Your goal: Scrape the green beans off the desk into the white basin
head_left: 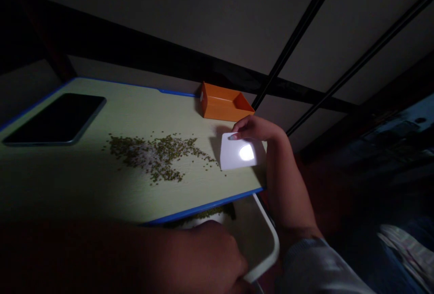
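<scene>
Right hand (pixel 259 127): fingers grasping a thin, glossy white rectangular card (pixel 231 154) over the pale, blue-edged desk (pixel 149 108), right of the scattered small green grains (pixel 167 149). Left hand (pixel 217 255), blurred, is at the white-rimmed container (pixel 272 244) below; finger state cannot be determined.

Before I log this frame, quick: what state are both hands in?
Left hand: by the white container, too dark to tell its grip.
Right hand: closed, holding the white card.

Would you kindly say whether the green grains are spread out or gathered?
Spread out: the grains lie scattered in a loose patch across the board.
</scene>
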The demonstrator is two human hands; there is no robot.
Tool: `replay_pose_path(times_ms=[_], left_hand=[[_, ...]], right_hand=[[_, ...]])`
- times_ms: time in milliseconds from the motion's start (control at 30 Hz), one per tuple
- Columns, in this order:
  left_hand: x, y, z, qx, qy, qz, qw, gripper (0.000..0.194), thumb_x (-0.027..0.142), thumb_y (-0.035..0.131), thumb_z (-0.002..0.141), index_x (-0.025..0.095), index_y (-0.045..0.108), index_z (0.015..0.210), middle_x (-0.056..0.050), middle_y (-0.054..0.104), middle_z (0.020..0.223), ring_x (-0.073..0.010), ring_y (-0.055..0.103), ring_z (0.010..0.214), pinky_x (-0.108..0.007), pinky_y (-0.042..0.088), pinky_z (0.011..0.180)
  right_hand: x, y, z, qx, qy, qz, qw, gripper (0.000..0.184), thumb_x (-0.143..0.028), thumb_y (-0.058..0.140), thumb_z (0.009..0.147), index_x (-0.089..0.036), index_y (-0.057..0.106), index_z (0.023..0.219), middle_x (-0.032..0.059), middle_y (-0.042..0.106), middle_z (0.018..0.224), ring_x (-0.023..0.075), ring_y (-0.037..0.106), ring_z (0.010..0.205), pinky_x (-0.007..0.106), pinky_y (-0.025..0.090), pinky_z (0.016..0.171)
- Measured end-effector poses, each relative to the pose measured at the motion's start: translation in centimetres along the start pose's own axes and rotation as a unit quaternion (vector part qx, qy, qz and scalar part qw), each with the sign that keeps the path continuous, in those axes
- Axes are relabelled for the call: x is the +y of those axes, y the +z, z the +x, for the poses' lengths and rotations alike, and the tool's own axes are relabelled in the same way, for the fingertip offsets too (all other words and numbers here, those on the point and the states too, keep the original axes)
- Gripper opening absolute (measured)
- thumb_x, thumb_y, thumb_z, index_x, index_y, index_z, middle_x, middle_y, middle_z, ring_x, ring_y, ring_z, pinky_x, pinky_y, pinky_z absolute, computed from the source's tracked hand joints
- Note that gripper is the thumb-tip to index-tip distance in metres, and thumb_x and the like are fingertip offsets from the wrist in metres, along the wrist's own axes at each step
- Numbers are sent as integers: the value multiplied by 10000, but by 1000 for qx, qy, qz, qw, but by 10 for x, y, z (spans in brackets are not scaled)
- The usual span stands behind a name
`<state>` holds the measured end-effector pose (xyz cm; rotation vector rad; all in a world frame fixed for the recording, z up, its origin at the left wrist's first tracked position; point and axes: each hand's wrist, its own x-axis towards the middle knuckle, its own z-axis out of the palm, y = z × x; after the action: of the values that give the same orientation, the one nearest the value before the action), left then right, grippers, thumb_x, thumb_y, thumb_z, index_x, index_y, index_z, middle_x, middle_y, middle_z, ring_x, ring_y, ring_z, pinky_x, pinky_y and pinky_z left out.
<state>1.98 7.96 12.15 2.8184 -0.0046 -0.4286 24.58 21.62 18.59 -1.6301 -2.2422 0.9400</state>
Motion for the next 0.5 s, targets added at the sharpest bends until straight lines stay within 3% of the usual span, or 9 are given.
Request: replay_pose_path(times_ms=[267,500], left_hand=[[0,-7,-1,-28,-15,-16,999,399,418,408,968,166,714,923,-98,715,771,-226,686,673,-336,211,405],[-3,0,1,-10,-11,-15,1000,409,432,384,967,185,701,893,-80,708,765,-235,669,652,-346,228,429]], right_hand=[[-4,2,1,-49,-33,-47,997,328,-452,678,711,-130,679,774,1,586,679,107,490,640,267,387,654],[-8,5,2,-92,-27,-45,994,290,-418,726,689,-138,677,748,-18,599,661,96,494,636,242,373,635]])
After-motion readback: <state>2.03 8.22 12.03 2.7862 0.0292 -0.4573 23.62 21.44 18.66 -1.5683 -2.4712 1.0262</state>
